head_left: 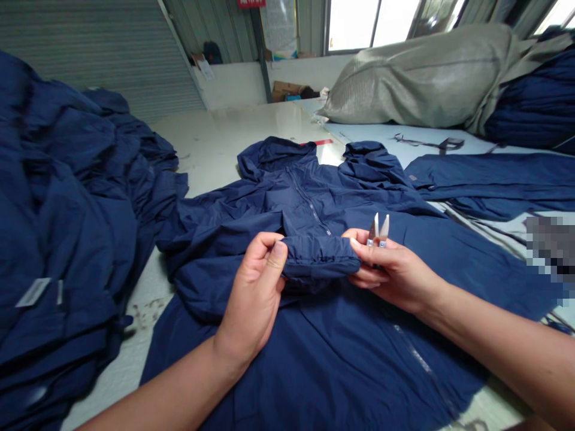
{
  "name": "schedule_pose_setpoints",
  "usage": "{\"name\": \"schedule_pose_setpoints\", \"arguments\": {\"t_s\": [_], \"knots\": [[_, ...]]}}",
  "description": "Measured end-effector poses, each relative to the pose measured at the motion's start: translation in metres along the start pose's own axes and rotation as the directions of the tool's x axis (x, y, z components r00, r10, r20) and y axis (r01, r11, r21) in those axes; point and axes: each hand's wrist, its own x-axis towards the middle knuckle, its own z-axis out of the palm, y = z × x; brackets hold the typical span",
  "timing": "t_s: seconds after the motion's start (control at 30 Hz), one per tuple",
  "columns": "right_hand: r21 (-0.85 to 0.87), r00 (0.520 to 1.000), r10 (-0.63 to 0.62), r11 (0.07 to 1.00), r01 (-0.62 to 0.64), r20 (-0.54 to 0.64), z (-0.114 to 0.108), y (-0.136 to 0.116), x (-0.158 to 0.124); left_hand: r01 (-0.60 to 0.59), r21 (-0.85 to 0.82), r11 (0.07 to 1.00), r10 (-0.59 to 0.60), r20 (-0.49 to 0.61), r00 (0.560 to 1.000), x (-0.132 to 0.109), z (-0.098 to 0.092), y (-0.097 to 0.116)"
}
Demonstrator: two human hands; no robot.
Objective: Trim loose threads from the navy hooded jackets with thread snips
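A navy blue zippered jacket (251, 209) lies spread across the table in front of me. Between my hands a gathered cuff (321, 254) of it is stretched sideways, raised a little above the rest. My left hand (258, 287) pinches the cuff's left end between thumb and fingers. At the right end, my right hand (390, 269) grips the cuff with thumb and fingertips. Small thread snips (378, 230) are also tucked in that hand, their pointed blades sticking up and apart; their handles are hidden by the fingers.
A tall heap of navy garments (67, 227) rises on the left. More folded navy fabric (498, 179) lies at the right, near loose dark straps (426, 142). At the back right rests a large grey-green sack (422, 78) on the pale table (211, 134).
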Motion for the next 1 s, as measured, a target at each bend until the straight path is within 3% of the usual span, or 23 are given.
{"name": "schedule_pose_setpoints", "arguments": {"t_s": [0.13,0.23,0.37,0.47,0.6,0.73,0.83,0.93,1.0], "knots": [[-0.022,0.999,0.010,1.000,-0.009,0.037,0.001,-0.002,-0.001,-0.004,0.146,0.989,0.002,0.015,1.000,0.000,-0.002,-0.001],[-0.024,1.000,0.000,1.000,0.001,0.028,-0.002,-0.005,-0.001,-0.094,0.289,0.953,0.097,0.003,0.995,0.000,-0.004,0.001],[-0.041,0.999,-0.027,0.999,0.027,-0.017,-0.003,-0.010,-0.001,-0.315,0.528,0.789,0.343,0.048,0.938,-0.004,-0.004,0.010],[-0.106,1.000,-0.012,0.994,0.010,-0.020,0.001,-0.011,-0.002,-0.385,0.598,0.703,0.354,0.175,0.919,-0.010,-0.001,0.017],[-0.206,1.000,-0.001,0.979,0.007,0.027,0.007,-0.008,-0.005,-0.181,0.603,0.777,0.049,0.229,0.972,-0.012,0.004,0.021],[-0.258,0.999,-0.020,0.966,0.027,0.030,0.009,-0.006,-0.007,0.101,0.534,0.840,-0.236,0.191,0.953,-0.007,0.002,0.018],[-0.367,0.997,-0.066,0.929,0.045,-0.044,0.011,-0.008,-0.007,0.200,0.348,0.916,-0.259,0.131,0.957,-0.004,0.001,0.016],[-0.564,0.980,-0.144,0.825,0.041,-0.139,0.015,-0.010,-0.007,0.178,0.183,0.967,-0.184,0.018,0.983,-0.005,0.004,0.013],[-0.650,0.983,-0.104,0.760,-0.018,-0.149,0.017,-0.010,-0.007,0.157,0.129,0.979,-0.152,-0.050,0.987,-0.007,0.006,0.011]]}}
